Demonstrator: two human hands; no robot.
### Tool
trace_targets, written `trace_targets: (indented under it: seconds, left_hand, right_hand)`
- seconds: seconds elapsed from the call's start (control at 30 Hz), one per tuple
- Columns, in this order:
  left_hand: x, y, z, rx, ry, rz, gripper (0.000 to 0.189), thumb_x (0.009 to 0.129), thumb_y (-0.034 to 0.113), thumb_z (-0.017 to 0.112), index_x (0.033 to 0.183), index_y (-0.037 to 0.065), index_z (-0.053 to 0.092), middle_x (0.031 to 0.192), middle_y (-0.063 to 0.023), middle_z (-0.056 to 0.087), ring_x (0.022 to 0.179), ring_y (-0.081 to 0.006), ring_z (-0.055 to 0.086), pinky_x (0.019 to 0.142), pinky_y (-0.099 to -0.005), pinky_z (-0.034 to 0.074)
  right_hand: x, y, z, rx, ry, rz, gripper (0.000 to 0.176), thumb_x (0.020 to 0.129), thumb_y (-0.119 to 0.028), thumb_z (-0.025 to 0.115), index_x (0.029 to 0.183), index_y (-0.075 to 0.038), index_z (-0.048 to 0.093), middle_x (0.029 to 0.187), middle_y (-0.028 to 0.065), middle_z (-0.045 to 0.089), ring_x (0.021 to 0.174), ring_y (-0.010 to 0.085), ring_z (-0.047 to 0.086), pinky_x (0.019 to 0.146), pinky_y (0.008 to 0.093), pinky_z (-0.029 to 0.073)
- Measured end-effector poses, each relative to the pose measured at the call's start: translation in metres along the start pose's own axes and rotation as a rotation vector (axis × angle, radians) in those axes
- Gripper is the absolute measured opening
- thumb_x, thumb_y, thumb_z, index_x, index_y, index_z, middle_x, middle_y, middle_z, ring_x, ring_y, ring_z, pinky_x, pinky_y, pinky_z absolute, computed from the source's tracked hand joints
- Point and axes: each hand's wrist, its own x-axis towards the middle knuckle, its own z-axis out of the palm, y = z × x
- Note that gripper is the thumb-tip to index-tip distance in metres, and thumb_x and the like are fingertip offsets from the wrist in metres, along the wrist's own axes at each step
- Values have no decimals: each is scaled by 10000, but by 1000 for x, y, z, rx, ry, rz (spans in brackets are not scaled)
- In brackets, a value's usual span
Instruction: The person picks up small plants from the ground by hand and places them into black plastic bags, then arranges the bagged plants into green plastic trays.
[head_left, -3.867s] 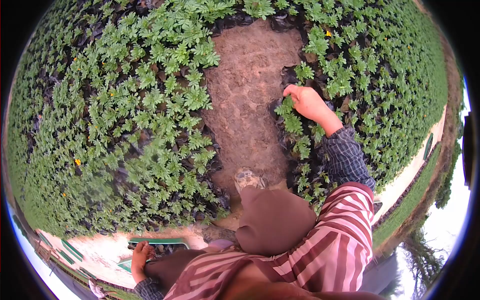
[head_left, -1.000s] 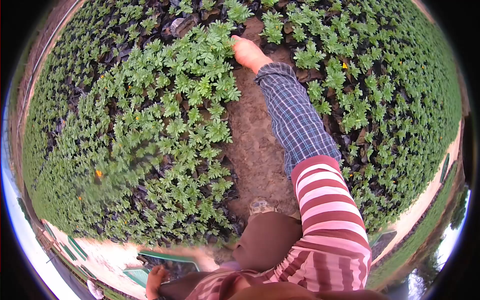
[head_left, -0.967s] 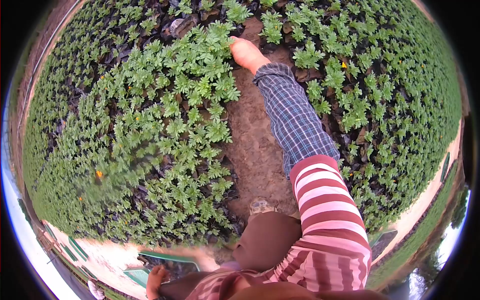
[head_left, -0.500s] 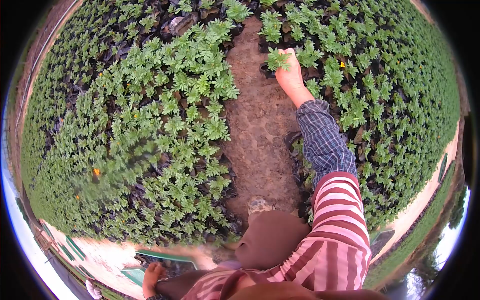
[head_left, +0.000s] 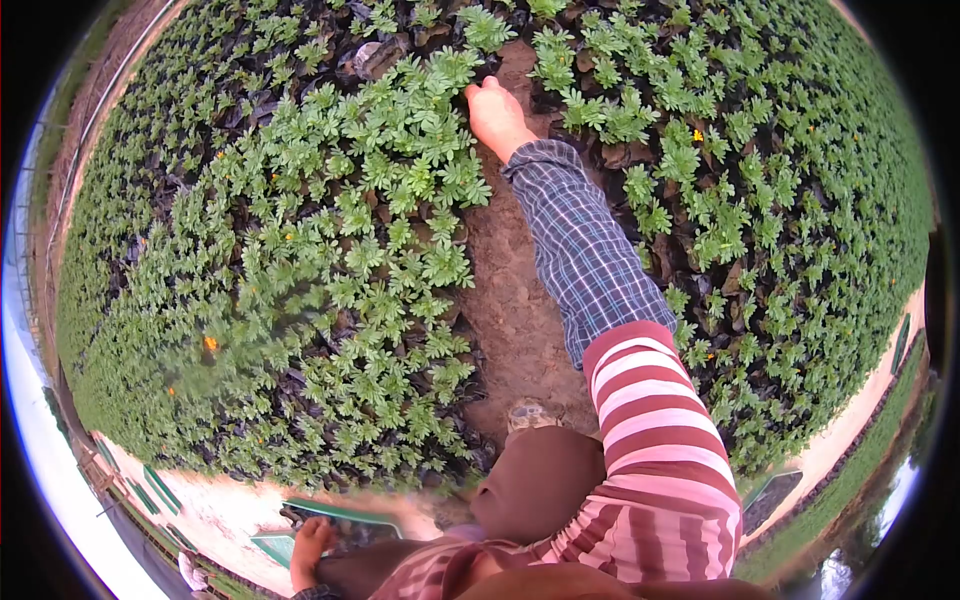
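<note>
My right hand (head_left: 497,115) reaches out to the edge of the left block of leafy green seedlings (head_left: 400,150). Its fingers are pinched close together beside the outermost leaves; what they grip, if anything, is hidden by the hand and foliage. A bit of black plastic bag (head_left: 488,66) shows just beyond the fingers. Low at the left, my left hand (head_left: 311,548) rests by my knee with its fingers loosely bent and no object visible in it. A green-rimmed tray (head_left: 345,512) lies just beyond it.
A bare soil path (head_left: 510,290) runs between the two plant blocks, with my shoe (head_left: 527,412) on it. The right block of seedlings (head_left: 720,220) stands in black bags, with a few orange flowers (head_left: 698,135). Another person (head_left: 190,572) is far off at lower left.
My right hand has moved left across the path, from a seedling at the right block's edge to the left block's edge. My left hand has stayed near my knee.
</note>
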Motion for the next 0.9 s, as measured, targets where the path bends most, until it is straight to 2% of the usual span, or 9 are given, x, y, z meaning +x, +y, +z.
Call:
trace_targets:
  seconds: [0.1, 0.17, 0.27, 0.3, 0.37, 0.43, 0.63, 0.7, 0.9]
  left_hand:
    - [-1, -13, 2, 9, -41, 62, 209, 941, 222, 521, 1051, 44, 525, 909, -113, 647, 760, -192, 633, 648, -325, 533]
    - [-12, -7, 9, -70, 13, -53, 207, 925, 193, 524, 1046, 26, 546, 874, -88, 634, 745, -175, 626, 642, -303, 531]
    - [-8, -28, 3, -14, -11, -72, 224, 947, 236, 515, 1065, 46, 522, 907, -104, 647, 783, -200, 644, 639, -321, 527]
    - [-10, -29, 5, -21, -18, -78, 224, 947, 236, 515, 1065, 46, 522, 907, -104, 647, 783, -200, 644, 639, -321, 527]
    - [-13, -25, 5, -9, -22, -137, 232, 950, 240, 508, 1085, 51, 517, 915, -108, 645, 787, -202, 645, 639, -324, 523]
    - [-16, -20, 5, -24, -23, -148, 228, 931, 225, 526, 1077, 50, 528, 897, -92, 643, 776, -190, 642, 637, -314, 520]
    - [-9, -29, 1, -58, -23, -139, 241, 933, 221, 521, 1100, 47, 516, 906, -93, 643, 773, -200, 642, 641, -320, 520]
    - [-7, -34, -2, -47, -47, -122, 258, 954, 229, 497, 1134, 44, 494, 936, -111, 644, 782, -217, 644, 646, -334, 524]
    - [-15, -39, 2, -53, -53, -143, 279, 950, 238, 504, 1147, 40, 497, 941, -111, 641, 785, -222, 652, 648, -329, 526]
  right_hand:
    - [-3, 4, 11, 91, 108, 16, 211, 789, -17, 517, 987, -17, 588, 1030, 236, 523, 897, 413, 595, 776, 465, 500]
    - [-10, 8, 19, 166, 150, 33, 210, 766, -10, 550, 975, -16, 568, 1022, 247, 525, 927, 428, 560, 800, 463, 469]
    - [-23, 25, 34, 318, 485, 88, 231, 741, -119, 645, 916, 14, 574, 909, 217, 553, 844, 385, 561, 778, 436, 469]
    - [-29, 25, 23, 330, 480, 193, 224, 726, -136, 663, 872, 11, 580, 887, 212, 554, 848, 369, 560, 772, 429, 468]
    - [-32, 29, 9, 325, 522, 230, 231, 716, -156, 673, 853, 10, 588, 888, 209, 560, 856, 361, 560, 772, 421, 470]
    - [-20, 37, 7, 244, 595, 169, 241, 718, -157, 672, 873, 14, 600, 900, 218, 572, 862, 359, 565, 778, 409, 472]
    - [27, 39, -2, 222, 582, 301, 239, 750, -166, 664, 895, 15, 608, 921, 239, 565, 879, 372, 565, 795, 418, 471]
    - [38, 43, 4, 179, 660, 281, 192, 749, -90, 644, 876, 43, 590, 925, 247, 547, 839, 396, 590, 763, 431, 494]
    - [41, 48, 11, 158, 478, 225, 220, 770, -127, 638, 920, 25, 588, 972, 263, 556, 863, 401, 598, 768, 441, 499]
